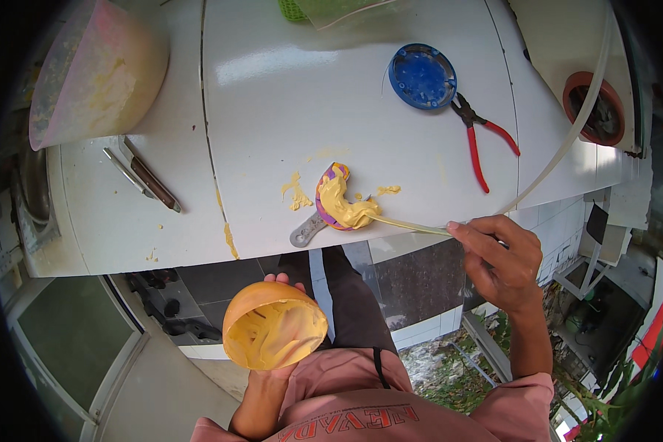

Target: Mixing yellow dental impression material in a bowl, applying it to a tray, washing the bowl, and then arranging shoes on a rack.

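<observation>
Hands [502,258] grip an orange bowl [252,306] (left) and thin stick [412,225] (right) — pliers [474,120] and blue dish [422,76] lie beyond.

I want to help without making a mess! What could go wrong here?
The mound of yellow paste sits near the front edge of the white table, so a push from the thin stick in the right fingers might knock it off.

The left fingers hold the orange bowl tipped toward the person, so its paste-smeared inside could mark the pink shirt.
</observation>
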Tool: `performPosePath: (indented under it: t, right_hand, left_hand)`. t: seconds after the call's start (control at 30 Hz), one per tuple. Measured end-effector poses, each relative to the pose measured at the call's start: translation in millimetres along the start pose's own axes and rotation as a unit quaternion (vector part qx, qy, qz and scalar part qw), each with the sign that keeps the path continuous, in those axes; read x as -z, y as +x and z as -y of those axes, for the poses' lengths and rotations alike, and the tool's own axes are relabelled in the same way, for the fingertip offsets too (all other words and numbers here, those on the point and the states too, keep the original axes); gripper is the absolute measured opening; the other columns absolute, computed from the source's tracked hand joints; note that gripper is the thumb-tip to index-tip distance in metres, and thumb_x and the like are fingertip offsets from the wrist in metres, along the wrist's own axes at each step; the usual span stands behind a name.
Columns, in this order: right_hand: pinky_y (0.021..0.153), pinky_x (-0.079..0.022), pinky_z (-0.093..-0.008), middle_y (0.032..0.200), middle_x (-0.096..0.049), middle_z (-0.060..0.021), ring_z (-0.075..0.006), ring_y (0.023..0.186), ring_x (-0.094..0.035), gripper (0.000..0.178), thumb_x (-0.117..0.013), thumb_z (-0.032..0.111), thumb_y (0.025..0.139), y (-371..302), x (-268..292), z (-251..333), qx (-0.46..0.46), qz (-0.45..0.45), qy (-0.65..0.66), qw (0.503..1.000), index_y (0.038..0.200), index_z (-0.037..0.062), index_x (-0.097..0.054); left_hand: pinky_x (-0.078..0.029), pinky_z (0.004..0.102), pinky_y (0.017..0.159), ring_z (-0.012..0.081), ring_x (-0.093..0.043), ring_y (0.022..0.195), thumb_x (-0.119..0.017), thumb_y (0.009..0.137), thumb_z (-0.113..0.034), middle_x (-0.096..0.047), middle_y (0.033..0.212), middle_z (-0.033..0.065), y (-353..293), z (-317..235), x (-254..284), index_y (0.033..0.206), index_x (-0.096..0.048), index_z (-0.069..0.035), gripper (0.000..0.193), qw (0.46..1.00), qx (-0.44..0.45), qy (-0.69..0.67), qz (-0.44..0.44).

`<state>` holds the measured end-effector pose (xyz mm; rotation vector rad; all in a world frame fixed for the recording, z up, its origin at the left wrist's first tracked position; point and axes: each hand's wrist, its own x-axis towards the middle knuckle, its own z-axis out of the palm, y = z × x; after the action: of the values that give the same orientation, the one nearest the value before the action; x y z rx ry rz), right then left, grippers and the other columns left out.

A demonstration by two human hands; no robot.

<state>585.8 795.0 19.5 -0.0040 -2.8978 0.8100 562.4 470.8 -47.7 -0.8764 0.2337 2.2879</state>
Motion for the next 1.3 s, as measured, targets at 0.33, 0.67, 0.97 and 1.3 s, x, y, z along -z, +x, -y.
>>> performPosePath:
  t: [0.33, 0.67, 0.97, 1.3]
  right_hand:
    - [0.047, -0.045, -0.026, 0.076, -0.063, -0.0072, -0.0149, 0.057, -0.059, 0.047, -0.062, -0.009, 0.06, -4.8, -2.6, -5.9, -0.022, -0.013, 0.005, 1.0, 0.104, 0.0056, -0.072]
    - [0.046, -0.044, -0.0265, 0.075, -0.062, -0.0065, -0.0144, 0.056, -0.057, 0.05, -0.064, -0.008, 0.057, -6.6, -7.3, -12.0, -0.014, -0.031, 0.009, 0.999, 0.104, 0.0062, -0.072]
    - [0.047, -0.042, -0.0249, 0.075, -0.062, -0.0073, -0.0135, 0.055, -0.055, 0.037, -0.067, -0.004, 0.069, -11.3, 2.5, 15.6, -0.093, -0.061, 0.141, 0.984, 0.106, 0.0018, -0.07]
    - [0.045, -0.041, -0.0289, 0.066, -0.053, -0.0044, -0.0156, 0.053, -0.05, 0.037, -0.069, 0.007, 0.077, 10.3, 56.0, 113.5, 0.014, 0.138, -0.01, 0.99, 0.114, 0.0072, -0.067]
  left_hand:
    - [-0.028, 0.0491, 0.113, 0.0272, -0.041, 0.133, -0.049, 0.096, -0.036, -0.048, 0.142, 0.0035, 1.4, 0.9, 2.4, 0.141, -0.043, -0.016, 0.05, 1.0, -0.003, 0.009, -0.002]
    - [-0.027, 0.0495, 0.113, 0.0272, -0.04, 0.133, -0.048, 0.097, -0.037, -0.048, 0.141, 0.0035, 2.7, 2.0, 6.4, 0.14, -0.044, -0.016, 0.048, 1.0, -0.001, 0.02, 0.003]
    - [-0.031, 0.0499, 0.111, 0.0273, -0.043, 0.131, -0.048, 0.097, -0.036, -0.049, 0.14, 0.0061, 5.4, 5.8, -12.1, 0.14, -0.043, -0.015, 0.048, 0.999, -0.015, 0.051, 0.01]
    - [-0.041, 0.0471, 0.103, 0.0295, -0.049, 0.122, -0.045, 0.093, -0.053, -0.049, 0.137, 0.0129, -10.5, -1.3, -100.5, 0.134, -0.048, -0.009, 0.06, 0.989, -0.048, 0.141, 0.003]
